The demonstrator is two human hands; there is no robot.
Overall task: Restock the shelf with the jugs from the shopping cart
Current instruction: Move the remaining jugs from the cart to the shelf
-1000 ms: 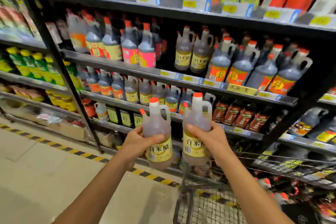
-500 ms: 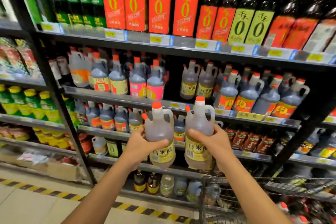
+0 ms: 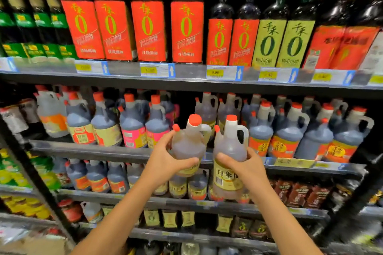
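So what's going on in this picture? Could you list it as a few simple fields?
Place: store aisle with stocked shelves
Left hand: grips left jug round its body
Right hand: grips right jug round its body
Jug look: orange caps, yellow labels
Position: both held in front of the middle shelf, not yet set down
Matching jugs: on that shelf, just behind

Middle shelf [image 3: 93, 151] is packed with dark jugs [image 3: 132, 128], orange caps up. Above it, tall red-labelled bottles [image 3: 148, 31] stand in line. Below it, smaller jugs [image 3: 97, 178] crowd the next level.
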